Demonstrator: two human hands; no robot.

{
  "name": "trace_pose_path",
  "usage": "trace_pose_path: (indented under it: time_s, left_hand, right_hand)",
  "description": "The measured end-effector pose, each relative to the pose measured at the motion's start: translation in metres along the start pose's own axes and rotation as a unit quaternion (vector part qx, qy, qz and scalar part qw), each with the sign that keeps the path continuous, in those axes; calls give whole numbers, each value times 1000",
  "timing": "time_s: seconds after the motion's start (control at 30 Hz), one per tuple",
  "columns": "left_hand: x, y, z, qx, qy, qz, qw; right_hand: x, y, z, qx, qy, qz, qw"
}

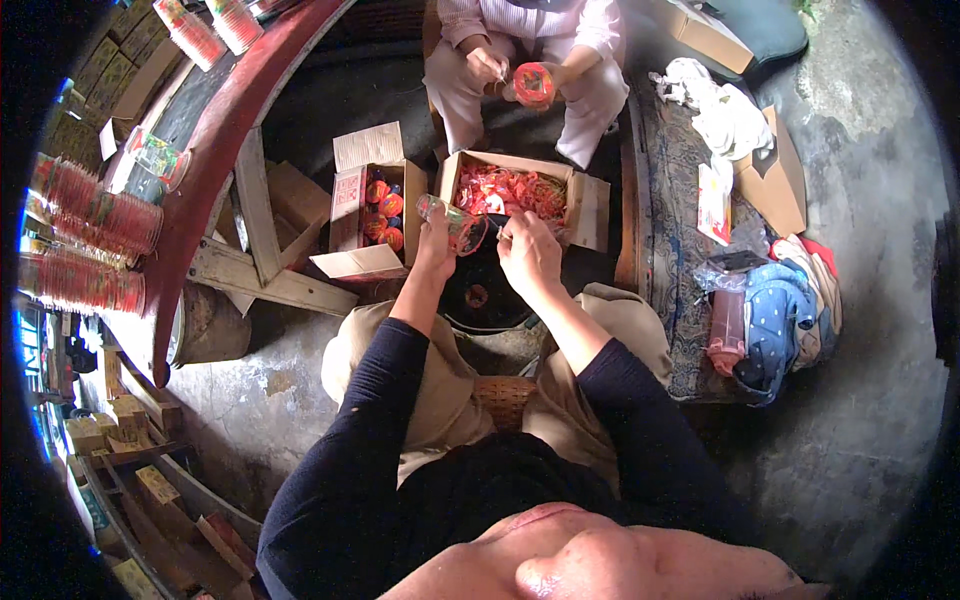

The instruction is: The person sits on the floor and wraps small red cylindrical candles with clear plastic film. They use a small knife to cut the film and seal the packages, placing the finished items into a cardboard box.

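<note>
My left hand (pixel 433 248) is wrapped round a clear plastic cup (pixel 464 232) with red and green print, tilted with its wide mouth toward my right hand. At that mouth, my right hand (pixel 531 258) has its fingers pinched together beside a small dark piece; what they grip is too small to make out. Just beyond both hands stands an open cardboard box (pixel 592 214) filled with red and pinkish strips (pixel 500 187). Below them, between my knees, sits a dark round tub (pixel 500 312).
Left of the strips is a carton (pixel 346 208) of red and dark round items. Opposite, a seated person (pixel 530 30) holds another printed cup (pixel 534 86). Stacked cups (pixel 100 215) line the red-edged table (pixel 190 215) at left. A patterned bench (pixel 672 250) with cloths and a pink bottle (pixel 727 330) borders my right.
</note>
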State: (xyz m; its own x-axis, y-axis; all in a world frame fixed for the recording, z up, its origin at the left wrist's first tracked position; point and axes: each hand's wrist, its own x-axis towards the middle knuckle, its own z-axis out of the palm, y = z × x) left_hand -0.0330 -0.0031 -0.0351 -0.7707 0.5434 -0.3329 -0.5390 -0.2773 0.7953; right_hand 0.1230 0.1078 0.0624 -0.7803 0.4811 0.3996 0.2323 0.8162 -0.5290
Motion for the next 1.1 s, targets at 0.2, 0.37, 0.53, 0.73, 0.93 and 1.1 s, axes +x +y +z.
trace_pose_path:
  time_s: [0.2,0.37,0.53,0.73,0.93,1.1]
  left_hand:
    - [-8,6,11,-98,8,-21,995]
    - [-14,9,1,-36,-2,64,997]
    - [-19,5,7,385,58,290,874]
    - [-40,31,17,391,68,272,877]
    - [-44,140,-6,414,139,416,798]
    - [-76,299,26,481,213,566,635]
  right_hand:
    - [4,7,2,25,-51,75,996]
    - [9,11,-2,-35,-149,117,981]
    - [16,27,-7,-79,-157,113,978]
    - [21,28,-18,-66,-167,93,979]
    - [23,17,-25,-38,-187,71,979]
    - [24,30,-26,-48,-168,90,981]
